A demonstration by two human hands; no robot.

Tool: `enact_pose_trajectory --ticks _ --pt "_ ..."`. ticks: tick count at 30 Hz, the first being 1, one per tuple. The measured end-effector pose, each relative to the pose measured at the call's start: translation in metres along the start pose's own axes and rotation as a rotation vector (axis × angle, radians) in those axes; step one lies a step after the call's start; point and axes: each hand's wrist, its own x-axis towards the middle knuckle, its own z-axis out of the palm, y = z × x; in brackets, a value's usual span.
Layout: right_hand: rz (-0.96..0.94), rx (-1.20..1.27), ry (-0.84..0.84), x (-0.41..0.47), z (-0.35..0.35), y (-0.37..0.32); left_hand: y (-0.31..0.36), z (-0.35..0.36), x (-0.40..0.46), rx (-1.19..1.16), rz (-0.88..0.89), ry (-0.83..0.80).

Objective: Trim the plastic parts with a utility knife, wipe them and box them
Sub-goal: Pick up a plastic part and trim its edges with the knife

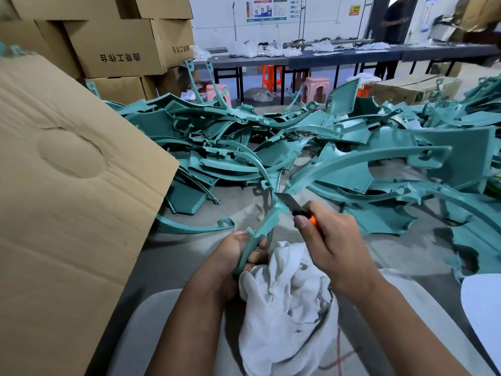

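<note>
**At the lap: blade on the teal strip**

Above our knees, our left hand [238, 253] grips the curved plastic part [267, 221] beside the white cloth [287, 294]; our right hand [329, 240] clasps the utility knife [294, 206]. A slip could nick left fingers. The cardboard box [67, 185] crowds us leftward; bare floor lies ahead.

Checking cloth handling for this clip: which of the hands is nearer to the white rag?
Left. The left hand grips the teal plastic part right against the white rag, seemingly touching its upper edge. The right hand holds the utility knife just above the rag.
</note>
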Motion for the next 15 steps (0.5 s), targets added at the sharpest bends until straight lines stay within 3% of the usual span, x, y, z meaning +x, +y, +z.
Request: enact_pose_trajectory --ticks 6,10,15 --pt "0.084 -0.446 0.272 -0.002 -0.001 0.007 0.001 0.002 0.005 0.039 -0.033 0.088" --pt "0.221 -0.35 0.409 0.002 -0.008 0.011 0.004 -0.008 0.005 -0.077 -0.04 0.108" --pt "0.08 -0.191 0.241 0.001 -0.004 0.008 0.005 -0.012 0.007 -0.081 -0.065 0.058"
